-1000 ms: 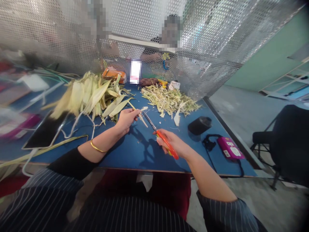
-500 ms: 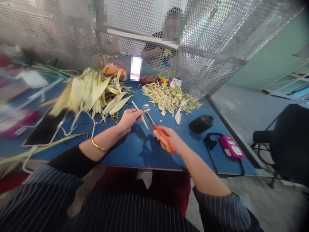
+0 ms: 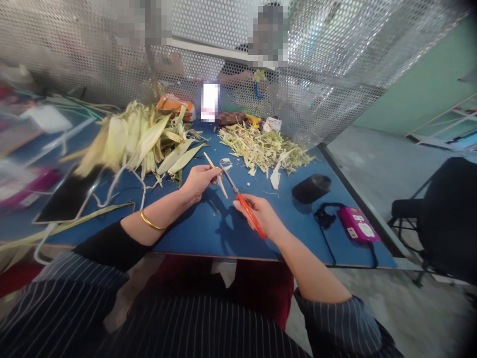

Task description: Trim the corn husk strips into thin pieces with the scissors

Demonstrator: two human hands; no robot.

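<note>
1. Head view: the fingers of the left hand are pinched together on a narrow, pale strip, which lies aslant above the tabletop, its ends sticking out on both sides of the grip.
2. The fingers of the right hand are wrapped around the red handles of the scissors. The blades look nearly together; whether they touch the strip cannot be told.
3. Risk, nick: the blades lie just beside the left fingertips. Closing them without drawing those fingertips back could catch skin.
4. Risk, slip: the strip is thin and probably limp. A light pinch could let it twist or fold between the blades rather than part cleanly.
5. Risk, uneven width: a blade set askew to the strip could wander off its length.
6. Risk, mixing: a loose curl lies near the blade tips and the shredded pile beyond. Stray offcuts could scatter between that pile and the whole husks.
7. Risk, snag: a white cable loops beside the left forearm. A backward sweep of that arm could drag it.
</note>
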